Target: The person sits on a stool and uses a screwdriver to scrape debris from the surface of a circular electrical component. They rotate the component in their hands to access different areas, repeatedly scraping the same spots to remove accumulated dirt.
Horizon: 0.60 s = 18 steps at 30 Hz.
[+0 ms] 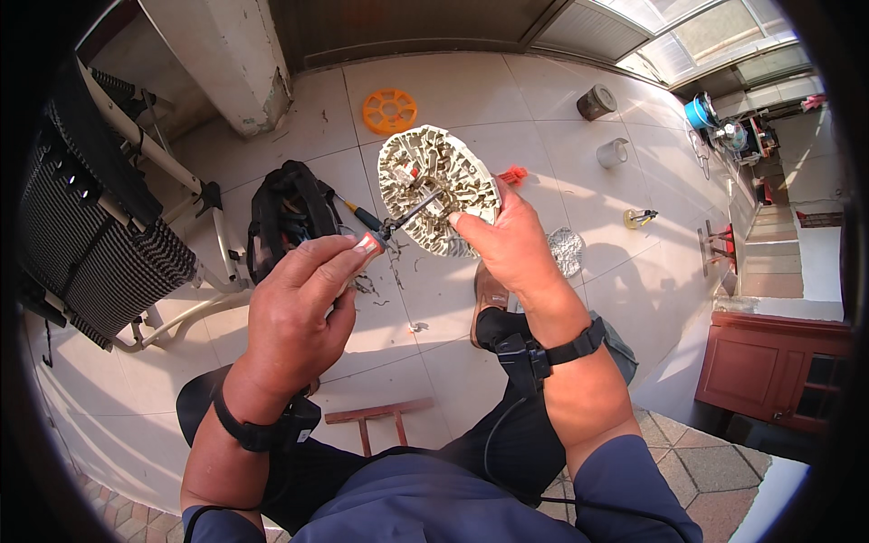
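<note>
My left hand [299, 305] grips the red-and-pale handle of a screwdriver [419, 209]. Its metal shaft reaches over a round off-white plastic part [468, 153], and the tip meets the inner face near the middle. Many ribs and small compartments cover that face, with brass-coloured metal pieces and a small red piece [415, 173] among them. My right hand [506, 227] holds the part by its lower right rim, thumb on the inner face and fingers hidden behind. Something dark, too small to identify, sits where the shaft meets the handle.
On the tiled floor lie an open black tool bag [292, 210], another screwdriver [360, 214], an orange spoked disc [390, 111], a pale ribbed disc [565, 251] and scattered scraps. A folding chair [115, 224] stands left; a wooden stool frame [380, 413] is between my legs.
</note>
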Motion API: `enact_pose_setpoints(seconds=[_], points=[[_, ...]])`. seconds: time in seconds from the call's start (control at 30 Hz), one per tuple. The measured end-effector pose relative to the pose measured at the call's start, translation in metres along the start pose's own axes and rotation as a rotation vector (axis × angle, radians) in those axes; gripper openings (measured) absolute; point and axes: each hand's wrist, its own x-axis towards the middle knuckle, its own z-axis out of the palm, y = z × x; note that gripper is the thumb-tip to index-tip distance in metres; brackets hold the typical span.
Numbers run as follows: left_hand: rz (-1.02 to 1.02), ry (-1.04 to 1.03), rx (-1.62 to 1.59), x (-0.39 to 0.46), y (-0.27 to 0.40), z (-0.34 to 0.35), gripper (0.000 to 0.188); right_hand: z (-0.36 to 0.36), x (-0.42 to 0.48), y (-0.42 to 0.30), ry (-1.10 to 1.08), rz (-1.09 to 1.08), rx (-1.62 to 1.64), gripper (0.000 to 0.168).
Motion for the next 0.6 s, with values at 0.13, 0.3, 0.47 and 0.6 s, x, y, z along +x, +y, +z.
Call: enact_pose_setpoints(seconds=[0.13, 0.3, 0.47, 0.6], points=[[0.038, -0.042, 0.099, 0.0028, 0.0013, -0.0013, 0.051, 0.002, -0.0021, 0.0005, 0.034, -0.037, -0.104, 0.047], [0.003, -0.039, 0.056, 0.0023, 0.0039, 0.0007, 0.054, 0.0001, -0.0019, -0.0024, 0.05, -0.055, -0.254, 0.047], [0.047, 0.002, 0.067, 0.0005, 0.0013, -0.003, 0.047, -0.0011, -0.0028, -0.0026, 0.06, -0.065, -0.302, 0.05], [0.174, 0.085, 0.125, 0.0034, -0.0041, -0.003, 0.043, -0.0021, -0.0022, -0.0025, 0.056, -0.053, -0.264, 0.05]])
